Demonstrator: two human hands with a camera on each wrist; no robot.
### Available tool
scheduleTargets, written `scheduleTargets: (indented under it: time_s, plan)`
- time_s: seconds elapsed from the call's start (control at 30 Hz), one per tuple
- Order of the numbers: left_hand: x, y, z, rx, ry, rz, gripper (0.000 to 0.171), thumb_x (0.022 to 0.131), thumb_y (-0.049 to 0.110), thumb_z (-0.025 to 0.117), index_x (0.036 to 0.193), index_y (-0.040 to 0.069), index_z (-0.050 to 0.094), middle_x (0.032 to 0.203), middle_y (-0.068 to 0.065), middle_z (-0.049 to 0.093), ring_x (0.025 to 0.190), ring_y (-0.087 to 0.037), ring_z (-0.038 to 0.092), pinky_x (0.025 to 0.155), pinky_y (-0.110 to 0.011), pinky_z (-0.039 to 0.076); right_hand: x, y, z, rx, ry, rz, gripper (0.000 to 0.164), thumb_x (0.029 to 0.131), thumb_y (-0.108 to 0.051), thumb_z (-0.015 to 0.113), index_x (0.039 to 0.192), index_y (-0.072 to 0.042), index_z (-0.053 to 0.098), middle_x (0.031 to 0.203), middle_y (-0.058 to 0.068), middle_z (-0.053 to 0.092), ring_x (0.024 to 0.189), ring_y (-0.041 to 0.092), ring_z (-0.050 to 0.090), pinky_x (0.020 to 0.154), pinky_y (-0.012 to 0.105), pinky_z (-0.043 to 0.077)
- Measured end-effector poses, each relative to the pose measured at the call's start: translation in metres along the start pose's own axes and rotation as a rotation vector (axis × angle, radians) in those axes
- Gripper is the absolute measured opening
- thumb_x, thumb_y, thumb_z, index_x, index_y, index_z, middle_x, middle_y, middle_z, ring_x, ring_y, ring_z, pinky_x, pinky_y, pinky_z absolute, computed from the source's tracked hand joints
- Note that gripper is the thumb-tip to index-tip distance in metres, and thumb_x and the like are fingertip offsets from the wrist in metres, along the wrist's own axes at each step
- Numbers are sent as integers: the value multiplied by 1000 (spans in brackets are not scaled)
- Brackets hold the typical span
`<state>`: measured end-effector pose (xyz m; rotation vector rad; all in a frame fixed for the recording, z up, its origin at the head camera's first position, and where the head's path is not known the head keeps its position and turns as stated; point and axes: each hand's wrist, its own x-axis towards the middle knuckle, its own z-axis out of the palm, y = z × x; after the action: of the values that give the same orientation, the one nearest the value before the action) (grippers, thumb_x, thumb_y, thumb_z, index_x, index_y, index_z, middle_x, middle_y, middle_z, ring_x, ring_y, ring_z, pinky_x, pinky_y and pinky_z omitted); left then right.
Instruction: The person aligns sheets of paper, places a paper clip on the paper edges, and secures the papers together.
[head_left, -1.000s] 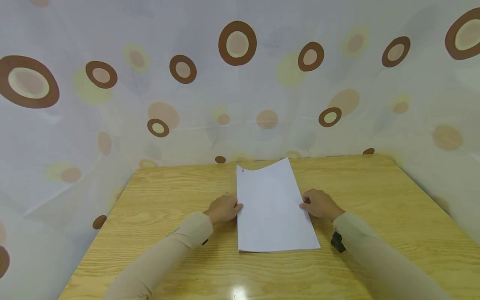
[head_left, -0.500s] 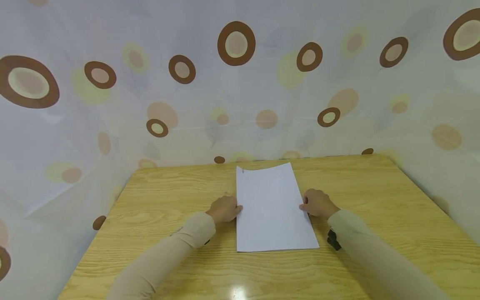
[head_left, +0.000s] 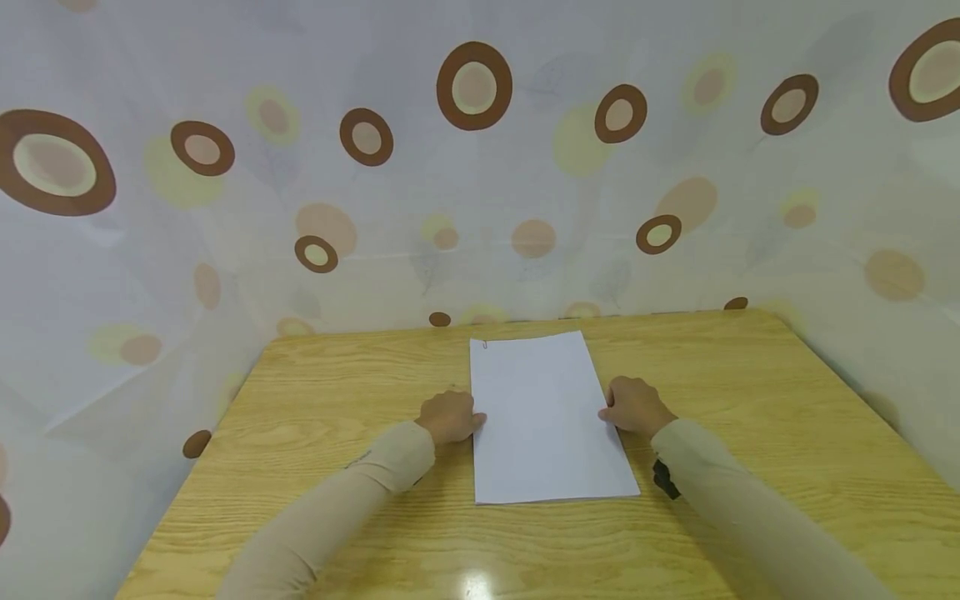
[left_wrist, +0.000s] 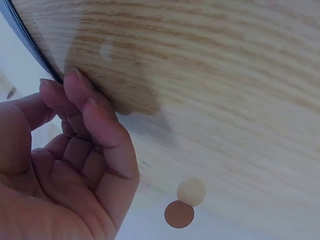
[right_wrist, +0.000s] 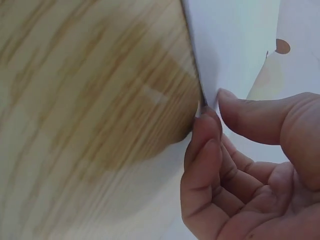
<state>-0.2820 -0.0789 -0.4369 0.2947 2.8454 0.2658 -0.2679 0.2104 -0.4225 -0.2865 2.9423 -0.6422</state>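
Observation:
A white stack of paper (head_left: 543,417) lies on the table with its long sides pointing away from me. A small paper clip (head_left: 485,344) sits at its far left corner. My left hand (head_left: 452,417) pinches the left edge about halfway along, thumb on top. Opposite it, my right hand (head_left: 636,406) holds the right edge the same way. In the left wrist view, the fingers (left_wrist: 107,127) curl under the stack's edge. The right wrist view shows the thumb (right_wrist: 255,117) over the paper (right_wrist: 235,45) and the fingertips beneath its edge.
The wooden table (head_left: 337,375) extends on both sides of the paper and towards me. Behind it and to the sides hangs a white sheet (head_left: 420,200) with brown and yellow circles. A dark strap (head_left: 664,479) shows under the right sleeve.
The far edge of the paper stack, bowed with its right corner raised before, has come down and straightened. Both hands keep their grip with almost no movement.

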Motion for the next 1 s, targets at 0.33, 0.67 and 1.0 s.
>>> scheduleTargets:
  time_s: [0.33, 0.67, 1.0]
  plan:
    - [-4, 4, -1, -14, 33, 34, 31, 97, 30, 55, 73, 11, 56, 60, 0, 48, 54, -15, 46, 51, -28, 34, -1, 3, 2, -9, 6, -22, 14, 84, -12, 66, 76, -3, 58, 74, 6, 58, 66, 19, 50, 57, 30, 41]
    - [-10, 1, 5, -82, 43, 140, 24, 98, 23, 52, 84, 5, 60, 65, -2, 52, 57, -15, 47, 53, -27, 40, 3, 7, 6, 8, 43, -58, 11, 79, -8, 63, 70, -6, 58, 70, 3, 55, 62, 17, 48, 54, 28, 38]
    - [-17, 5, 19, 41, 156, 254, 28, 99, 20, 50, 73, 9, 55, 59, 1, 46, 54, -12, 42, 47, -26, 38, 10, 2, 24, 58, 62, -167, 15, 82, -5, 68, 69, -7, 60, 69, 1, 54, 64, 15, 47, 57, 27, 39]
